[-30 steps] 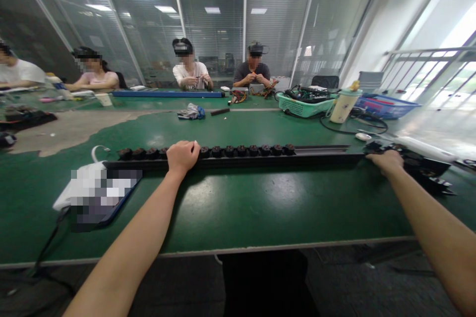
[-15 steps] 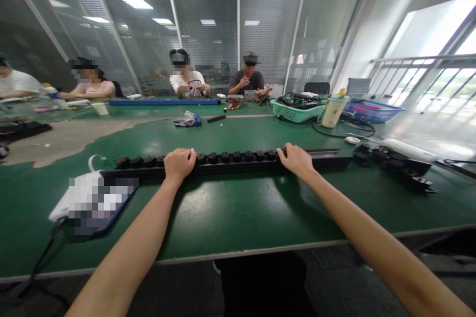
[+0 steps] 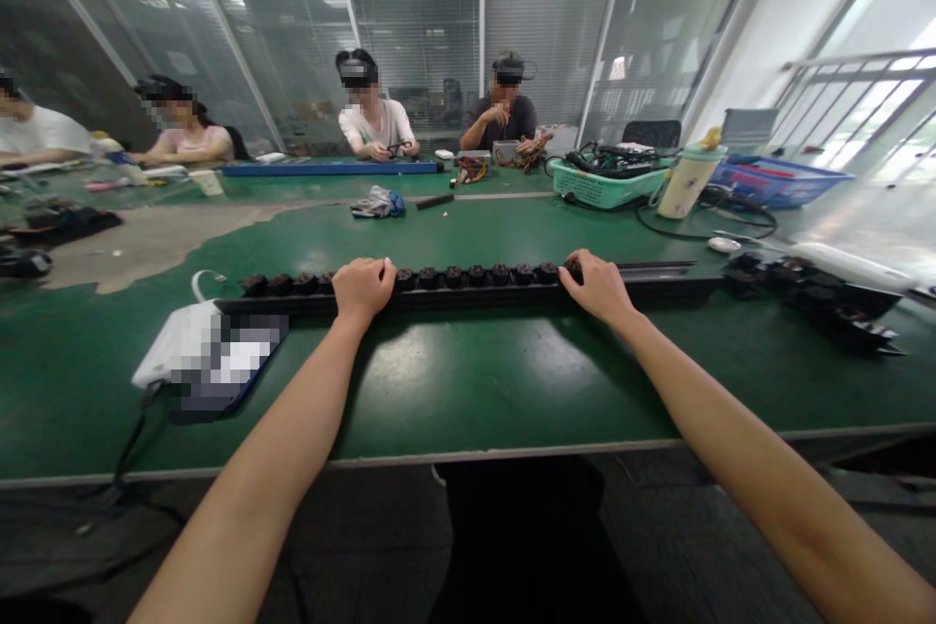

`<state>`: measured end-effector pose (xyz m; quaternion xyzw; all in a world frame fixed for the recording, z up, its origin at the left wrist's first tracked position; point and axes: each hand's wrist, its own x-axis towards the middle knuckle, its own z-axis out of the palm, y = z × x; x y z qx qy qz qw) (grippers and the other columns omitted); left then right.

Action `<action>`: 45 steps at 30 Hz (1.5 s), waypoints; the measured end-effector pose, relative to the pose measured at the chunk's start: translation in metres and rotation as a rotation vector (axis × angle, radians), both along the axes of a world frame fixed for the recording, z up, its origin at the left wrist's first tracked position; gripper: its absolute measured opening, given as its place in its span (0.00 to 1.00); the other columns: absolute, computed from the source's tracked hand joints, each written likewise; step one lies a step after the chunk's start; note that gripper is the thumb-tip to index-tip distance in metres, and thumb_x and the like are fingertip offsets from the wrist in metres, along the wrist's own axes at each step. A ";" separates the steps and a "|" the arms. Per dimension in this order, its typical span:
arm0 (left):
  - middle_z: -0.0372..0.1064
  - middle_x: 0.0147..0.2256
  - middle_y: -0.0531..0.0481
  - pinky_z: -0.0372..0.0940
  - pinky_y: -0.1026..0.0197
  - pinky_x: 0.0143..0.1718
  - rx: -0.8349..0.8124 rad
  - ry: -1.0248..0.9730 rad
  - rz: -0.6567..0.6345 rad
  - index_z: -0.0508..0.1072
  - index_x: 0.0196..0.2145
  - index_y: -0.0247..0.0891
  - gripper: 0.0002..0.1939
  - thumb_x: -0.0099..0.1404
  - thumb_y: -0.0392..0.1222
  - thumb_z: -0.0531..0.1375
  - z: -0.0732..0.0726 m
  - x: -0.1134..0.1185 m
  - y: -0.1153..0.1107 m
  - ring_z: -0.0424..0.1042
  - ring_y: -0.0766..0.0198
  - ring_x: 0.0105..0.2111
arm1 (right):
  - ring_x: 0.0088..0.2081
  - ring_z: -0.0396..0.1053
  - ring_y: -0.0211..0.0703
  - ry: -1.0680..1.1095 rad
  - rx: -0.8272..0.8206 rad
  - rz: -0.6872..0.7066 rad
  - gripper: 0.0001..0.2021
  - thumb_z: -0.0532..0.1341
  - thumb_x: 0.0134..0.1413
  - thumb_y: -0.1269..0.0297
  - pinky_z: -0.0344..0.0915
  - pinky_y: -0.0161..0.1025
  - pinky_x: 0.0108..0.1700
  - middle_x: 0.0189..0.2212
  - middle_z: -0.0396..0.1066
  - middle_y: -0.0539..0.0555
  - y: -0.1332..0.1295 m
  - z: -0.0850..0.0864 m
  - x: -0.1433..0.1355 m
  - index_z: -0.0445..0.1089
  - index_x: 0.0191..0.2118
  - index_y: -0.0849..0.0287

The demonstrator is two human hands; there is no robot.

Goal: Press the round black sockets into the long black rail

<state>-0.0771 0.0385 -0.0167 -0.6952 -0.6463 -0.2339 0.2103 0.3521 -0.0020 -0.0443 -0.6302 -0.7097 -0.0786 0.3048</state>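
I have the left hand [image 3: 363, 290] curled over the black rail [image 3: 475, 300] (finger grip hidden from me); the right hand [image 3: 601, 287] arches, fingers narrowed around a black block [image 3: 575, 266].

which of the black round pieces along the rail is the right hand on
The rightmost visible black piece, at the end of the row on the black rail. The right hand's thumb and fingers are around it; the other visible pieces sit to its left.
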 end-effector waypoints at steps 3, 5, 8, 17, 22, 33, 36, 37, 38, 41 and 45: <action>0.80 0.37 0.36 0.54 0.54 0.33 -0.011 -0.002 0.005 0.81 0.33 0.37 0.27 0.76 0.49 0.46 0.001 0.002 -0.001 0.75 0.49 0.37 | 0.48 0.76 0.65 0.031 0.016 -0.001 0.14 0.55 0.68 0.54 0.66 0.55 0.53 0.45 0.79 0.68 0.001 -0.004 0.001 0.68 0.48 0.57; 0.80 0.38 0.35 0.55 0.53 0.34 -0.022 -0.007 0.007 0.81 0.34 0.37 0.27 0.76 0.49 0.46 0.001 0.003 -0.002 0.75 0.48 0.38 | 0.48 0.76 0.65 0.038 0.021 -0.012 0.14 0.55 0.68 0.54 0.65 0.56 0.54 0.45 0.79 0.68 0.002 -0.005 0.001 0.68 0.48 0.57; 0.80 0.38 0.34 0.55 0.53 0.35 -0.039 -0.021 0.014 0.82 0.35 0.36 0.27 0.76 0.49 0.46 0.002 0.004 -0.002 0.75 0.47 0.39 | 0.49 0.75 0.65 0.045 0.023 -0.021 0.13 0.55 0.68 0.54 0.63 0.56 0.55 0.45 0.79 0.67 0.003 -0.007 0.002 0.68 0.47 0.56; 0.80 0.40 0.32 0.57 0.52 0.36 -0.060 -0.038 0.030 0.82 0.37 0.36 0.28 0.76 0.50 0.45 0.003 0.007 -0.003 0.76 0.45 0.41 | 0.49 0.74 0.63 0.091 0.011 -0.001 0.11 0.56 0.68 0.53 0.61 0.56 0.55 0.44 0.79 0.64 0.006 -0.007 0.006 0.68 0.43 0.54; 0.80 0.40 0.34 0.57 0.52 0.36 -0.057 -0.040 0.026 0.81 0.36 0.37 0.28 0.76 0.50 0.44 0.003 0.006 -0.004 0.75 0.46 0.40 | 0.49 0.73 0.63 0.090 0.018 0.000 0.12 0.55 0.68 0.53 0.61 0.55 0.55 0.44 0.79 0.65 0.007 -0.007 0.006 0.69 0.43 0.55; 0.79 0.38 0.34 0.58 0.53 0.35 -0.030 -0.035 0.021 0.82 0.35 0.37 0.28 0.76 0.50 0.45 0.001 0.004 -0.001 0.75 0.47 0.39 | 0.48 0.72 0.62 0.091 0.024 0.029 0.11 0.56 0.67 0.55 0.62 0.53 0.54 0.42 0.78 0.65 0.008 -0.006 0.007 0.70 0.43 0.55; 0.79 0.38 0.34 0.58 0.52 0.36 -0.039 -0.039 0.024 0.82 0.35 0.37 0.29 0.76 0.51 0.45 0.001 0.004 -0.001 0.75 0.46 0.39 | 0.47 0.73 0.61 0.109 0.022 0.041 0.09 0.57 0.65 0.56 0.63 0.52 0.54 0.42 0.78 0.64 0.009 -0.006 0.009 0.70 0.42 0.55; 0.79 0.38 0.34 0.58 0.52 0.36 -0.042 -0.039 0.024 0.82 0.35 0.37 0.29 0.76 0.51 0.45 0.001 0.004 -0.001 0.75 0.46 0.39 | 0.47 0.73 0.60 0.113 0.022 0.039 0.09 0.58 0.65 0.56 0.62 0.52 0.54 0.42 0.78 0.64 0.010 -0.006 0.009 0.70 0.42 0.55; 0.79 0.38 0.34 0.58 0.52 0.36 -0.043 -0.040 0.024 0.82 0.35 0.37 0.29 0.76 0.51 0.45 0.001 0.004 -0.001 0.75 0.46 0.39 | 0.47 0.73 0.60 0.115 0.021 0.036 0.09 0.58 0.64 0.56 0.62 0.52 0.54 0.42 0.79 0.64 0.010 -0.006 0.009 0.70 0.42 0.55; 0.79 0.38 0.34 0.57 0.52 0.35 -0.038 -0.036 0.024 0.82 0.35 0.37 0.28 0.76 0.51 0.45 0.002 0.004 -0.002 0.75 0.46 0.39 | 0.46 0.73 0.59 0.119 0.021 0.034 0.09 0.58 0.65 0.56 0.62 0.52 0.54 0.43 0.79 0.63 0.009 -0.007 0.009 0.70 0.42 0.55; 0.80 0.38 0.34 0.56 0.53 0.34 -0.031 -0.023 0.030 0.81 0.34 0.37 0.28 0.76 0.50 0.45 0.001 0.004 -0.002 0.75 0.47 0.38 | 0.46 0.72 0.59 0.119 0.019 0.035 0.09 0.58 0.65 0.55 0.62 0.52 0.54 0.43 0.79 0.63 0.008 -0.006 0.009 0.70 0.42 0.54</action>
